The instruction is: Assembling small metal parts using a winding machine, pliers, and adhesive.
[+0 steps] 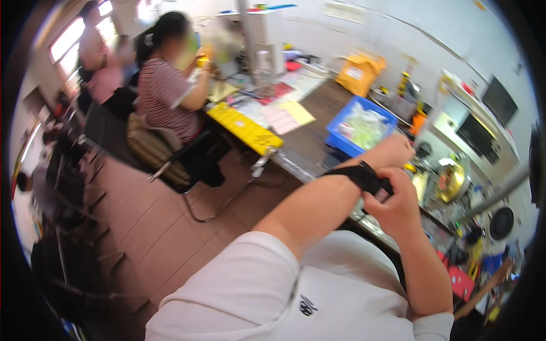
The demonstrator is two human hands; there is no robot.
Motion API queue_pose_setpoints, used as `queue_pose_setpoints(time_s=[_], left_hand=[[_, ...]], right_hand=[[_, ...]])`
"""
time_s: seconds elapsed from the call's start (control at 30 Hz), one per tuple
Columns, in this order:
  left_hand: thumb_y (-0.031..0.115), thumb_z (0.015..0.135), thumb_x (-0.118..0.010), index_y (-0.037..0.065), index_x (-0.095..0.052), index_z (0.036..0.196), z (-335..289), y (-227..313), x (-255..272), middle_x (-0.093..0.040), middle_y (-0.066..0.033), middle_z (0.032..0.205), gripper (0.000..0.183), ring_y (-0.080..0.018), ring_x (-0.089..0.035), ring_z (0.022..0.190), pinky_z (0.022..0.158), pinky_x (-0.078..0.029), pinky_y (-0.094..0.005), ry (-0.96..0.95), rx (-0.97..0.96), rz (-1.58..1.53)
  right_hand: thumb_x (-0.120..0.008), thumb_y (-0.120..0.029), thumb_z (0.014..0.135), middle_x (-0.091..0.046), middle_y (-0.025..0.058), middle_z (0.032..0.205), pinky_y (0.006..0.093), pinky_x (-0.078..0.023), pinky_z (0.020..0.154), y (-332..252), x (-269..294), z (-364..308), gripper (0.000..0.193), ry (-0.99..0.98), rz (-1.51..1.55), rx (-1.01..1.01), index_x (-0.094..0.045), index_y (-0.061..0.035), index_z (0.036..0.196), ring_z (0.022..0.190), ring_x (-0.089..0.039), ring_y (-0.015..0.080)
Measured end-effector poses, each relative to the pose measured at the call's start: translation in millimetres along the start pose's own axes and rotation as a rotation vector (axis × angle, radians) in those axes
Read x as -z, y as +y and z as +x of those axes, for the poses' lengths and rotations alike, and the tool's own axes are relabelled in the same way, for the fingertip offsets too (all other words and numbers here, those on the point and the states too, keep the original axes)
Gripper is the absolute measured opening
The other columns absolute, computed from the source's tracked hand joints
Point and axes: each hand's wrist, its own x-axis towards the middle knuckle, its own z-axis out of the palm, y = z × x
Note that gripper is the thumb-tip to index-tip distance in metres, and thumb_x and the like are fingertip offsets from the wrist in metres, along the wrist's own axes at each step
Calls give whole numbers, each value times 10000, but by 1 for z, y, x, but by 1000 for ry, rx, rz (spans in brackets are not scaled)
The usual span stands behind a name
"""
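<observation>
My left forearm reaches across in front of me toward the bench, and a black wrist strap (364, 177) with a small black unit circles its wrist. My left hand (396, 149) is curled into a loose fist above the bench edge, close to a blue plastic bin (339, 141). Clear bags with pale green contents (364, 126) fill that bin. From the right, my right hand (396, 199) has its thumb and fingers closed around the black unit on the strap. Part of the unit is covered by those fingers.
A dark workbench (324, 108) holds an orange-yellow bag (360, 74), papers (288, 116) and a yellow strip (244, 126) along its edge. Tools and a round brass-coloured part (453, 180) crowd the right. A person in a striped shirt (162, 102) sits at the left; chairs stand behind.
</observation>
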Motion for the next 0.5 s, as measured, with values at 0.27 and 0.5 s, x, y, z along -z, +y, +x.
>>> queue_pose_setpoints(time_s=[0.27,0.5], left_hand=[[182,834,-571,34,-688,945,-45,23,50,-675,-183,969,219,-324,-652,957,803,-526,-393,-152,312,655],[253,809,-592,93,-662,987,-96,8,90,-668,-120,878,249,-250,-644,849,767,-491,-343,-100,247,115]], right_hand=[[-699,-97,676,-555,47,788,258,-452,592,18,2,35,313,28,99,-244,-582,4,948,654,-524,106],[-719,-131,652,-570,72,760,269,-458,623,-12,-13,41,342,-62,92,-112,-598,13,938,671,-536,139]])
